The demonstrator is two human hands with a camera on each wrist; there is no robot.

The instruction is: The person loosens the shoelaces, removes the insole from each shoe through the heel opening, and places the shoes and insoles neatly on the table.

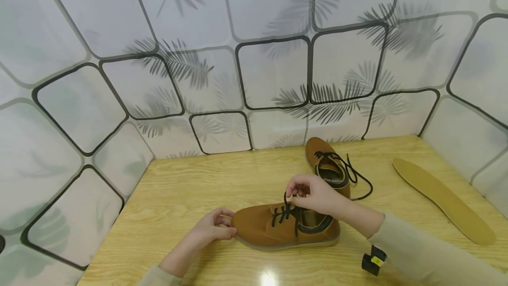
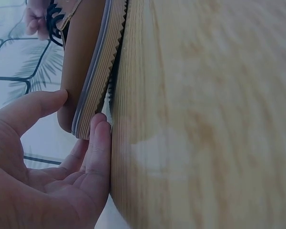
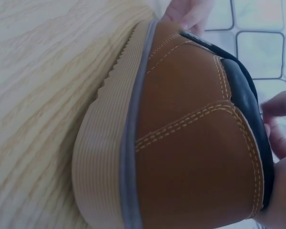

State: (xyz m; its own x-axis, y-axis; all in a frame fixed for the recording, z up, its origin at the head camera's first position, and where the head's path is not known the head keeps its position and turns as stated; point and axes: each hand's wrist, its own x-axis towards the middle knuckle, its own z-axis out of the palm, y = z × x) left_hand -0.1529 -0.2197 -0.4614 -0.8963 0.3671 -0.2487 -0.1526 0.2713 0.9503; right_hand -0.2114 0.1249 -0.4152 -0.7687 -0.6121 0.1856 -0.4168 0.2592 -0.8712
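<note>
A brown lace-up shoe (image 1: 254,226) lies sideways on the table, its toe toward the left. My left hand (image 1: 216,225) holds that toe. In the left wrist view, the thumb of the left hand (image 2: 47,167) presses the upper while fingertips sit under the ridged sole (image 2: 97,81). Over the shoe's opening, my right hand (image 1: 313,193) pinches a black shoelace (image 1: 285,197) and lifts a loop of it. From the right wrist view, the heel (image 3: 195,167) fills the middle, and a loose lace end (image 3: 198,40) hangs down the side; the right fingertips are partly hidden.
Behind the right hand stands a second brown shoe (image 1: 317,147), with a long loose black lace (image 1: 371,184) trailing onto the table. A tan insole (image 1: 440,197) lies at the right. Patterned fabric walls (image 1: 274,74) border the wooden table (image 1: 178,184).
</note>
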